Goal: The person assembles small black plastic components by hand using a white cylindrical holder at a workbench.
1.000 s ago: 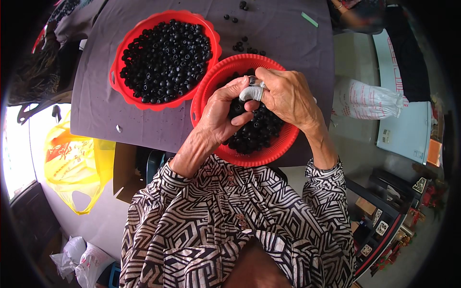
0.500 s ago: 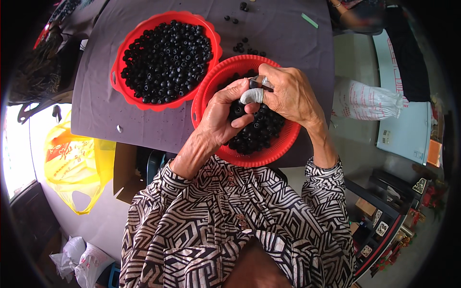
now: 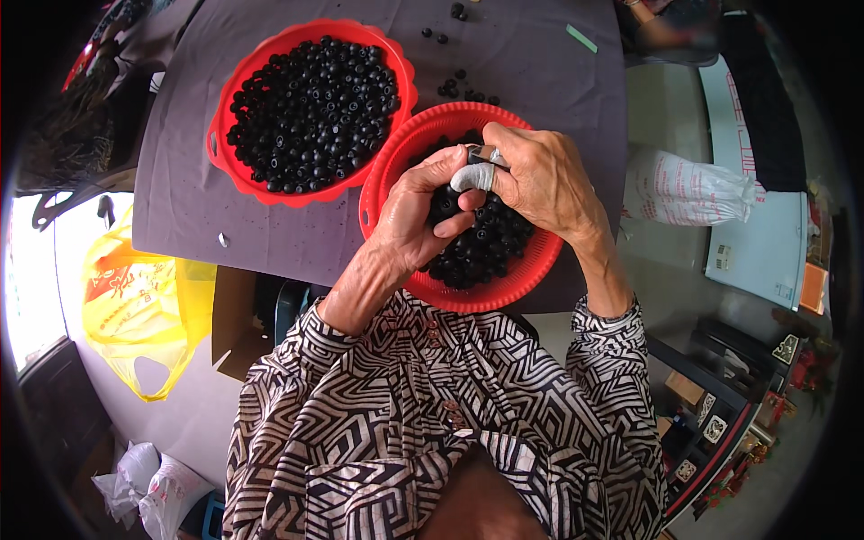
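Over a red plastic basket (image 3: pixel 396 148) at the table's near edge, my two hands meet at the fingertips. My left hand (image 3: pixel 403 214) is closed, with small black round pieces at its fingers. My right hand (image 3: pixel 551 184) pinches a small shiny metal blade (image 3: pixel 483 155) that points to the left thumb. White wrapping (image 3: pixel 475 177) covers the right thumb. Whatever lies under the blade is mostly hidden by the fingers. Many black round pieces (image 3: pixel 490 243), some with a ringed hole, lie in the basket below.
A second red basket (image 3: pixel 222 117), heaped with similar pieces, stands to the left. Loose pieces (image 3: pixel 459 90) and a green strip (image 3: pixel 581 38) lie farther back on the grey tablecloth. A yellow bag (image 3: pixel 135 306) hangs at the left; another person's arm (image 3: pixel 652 27) shows at the far right.
Almost nothing differs. The right hand and the blade have shifted very slightly at the left fingertips; the baskets have stayed in place.
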`<state>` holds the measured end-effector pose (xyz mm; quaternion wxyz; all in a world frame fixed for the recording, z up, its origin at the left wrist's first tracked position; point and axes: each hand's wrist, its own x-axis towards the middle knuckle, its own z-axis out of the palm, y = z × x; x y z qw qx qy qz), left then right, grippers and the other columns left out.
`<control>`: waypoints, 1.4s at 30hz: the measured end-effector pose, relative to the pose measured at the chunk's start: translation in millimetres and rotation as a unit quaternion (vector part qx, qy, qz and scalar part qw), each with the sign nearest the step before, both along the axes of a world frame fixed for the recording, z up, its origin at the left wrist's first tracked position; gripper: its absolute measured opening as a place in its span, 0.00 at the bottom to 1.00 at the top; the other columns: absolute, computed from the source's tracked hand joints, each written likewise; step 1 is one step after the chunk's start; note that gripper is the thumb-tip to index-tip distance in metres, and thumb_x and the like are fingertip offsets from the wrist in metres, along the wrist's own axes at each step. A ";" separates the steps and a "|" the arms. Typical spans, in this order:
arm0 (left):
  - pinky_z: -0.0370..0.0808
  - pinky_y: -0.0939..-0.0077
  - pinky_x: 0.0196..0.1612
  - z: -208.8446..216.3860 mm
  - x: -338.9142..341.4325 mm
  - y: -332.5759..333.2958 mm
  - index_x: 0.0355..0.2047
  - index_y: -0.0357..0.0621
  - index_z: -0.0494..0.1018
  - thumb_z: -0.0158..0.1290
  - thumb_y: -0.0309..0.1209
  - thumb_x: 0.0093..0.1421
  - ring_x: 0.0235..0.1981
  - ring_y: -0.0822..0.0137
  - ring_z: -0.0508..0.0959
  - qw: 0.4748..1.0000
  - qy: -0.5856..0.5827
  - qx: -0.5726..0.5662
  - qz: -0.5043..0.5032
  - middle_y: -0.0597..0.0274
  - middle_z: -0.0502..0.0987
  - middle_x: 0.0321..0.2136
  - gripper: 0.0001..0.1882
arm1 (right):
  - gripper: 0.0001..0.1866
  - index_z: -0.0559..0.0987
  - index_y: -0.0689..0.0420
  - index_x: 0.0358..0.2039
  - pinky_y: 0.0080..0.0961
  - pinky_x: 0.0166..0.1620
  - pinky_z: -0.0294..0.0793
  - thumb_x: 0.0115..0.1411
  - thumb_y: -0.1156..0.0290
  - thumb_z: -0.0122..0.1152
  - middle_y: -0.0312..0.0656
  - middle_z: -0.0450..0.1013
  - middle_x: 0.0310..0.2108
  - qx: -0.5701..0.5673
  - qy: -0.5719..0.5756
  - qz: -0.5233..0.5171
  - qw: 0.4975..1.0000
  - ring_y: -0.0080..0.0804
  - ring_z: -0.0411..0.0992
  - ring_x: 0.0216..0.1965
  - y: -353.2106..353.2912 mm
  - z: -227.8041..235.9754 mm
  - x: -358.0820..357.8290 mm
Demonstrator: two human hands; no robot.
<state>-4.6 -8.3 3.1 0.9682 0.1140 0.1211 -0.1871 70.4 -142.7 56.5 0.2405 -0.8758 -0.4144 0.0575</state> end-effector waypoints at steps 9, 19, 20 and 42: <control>0.55 0.91 0.11 3.8 -2.1 0.5 0.34 0.39 0.66 0.45 0.35 0.60 0.21 0.76 0.65 1.000 -0.006 -0.002 0.008 0.65 0.66 0.24 0.11 | 0.13 0.67 0.61 0.21 0.31 0.21 0.67 0.48 0.68 0.61 0.45 0.70 0.16 0.037 -0.006 0.008 0.999 0.42 0.70 0.19 -0.2 0.2 1.4; 0.55 0.90 0.11 1.6 -2.8 0.1 0.35 0.39 0.66 0.45 0.35 0.60 0.21 0.76 0.65 1.000 -0.005 0.001 0.014 0.66 0.66 0.23 0.10 | 0.12 0.66 0.60 0.21 0.32 0.22 0.67 0.47 0.69 0.61 0.44 0.71 0.17 0.012 -0.008 0.012 1.000 0.44 0.71 0.20 0.3 0.1 3.7; 0.55 0.90 0.11 1.3 -2.6 0.2 0.35 0.39 0.66 0.45 0.35 0.60 0.21 0.76 0.65 1.000 -0.003 0.003 0.017 0.66 0.66 0.23 0.11 | 0.13 0.66 0.60 0.21 0.32 0.22 0.67 0.47 0.68 0.61 0.44 0.71 0.17 0.014 -0.010 0.012 1.000 0.43 0.71 0.20 0.3 -0.6 3.7; 0.54 0.90 0.11 -0.2 -3.8 0.0 0.37 0.39 0.67 0.45 0.35 0.60 0.21 0.77 0.65 1.000 -0.002 0.027 0.009 0.66 0.66 0.24 0.12 | 0.13 0.66 0.60 0.21 0.33 0.20 0.65 0.48 0.67 0.60 0.43 0.68 0.15 -0.002 0.004 0.002 1.000 0.43 0.69 0.18 0.2 -3.3 -1.3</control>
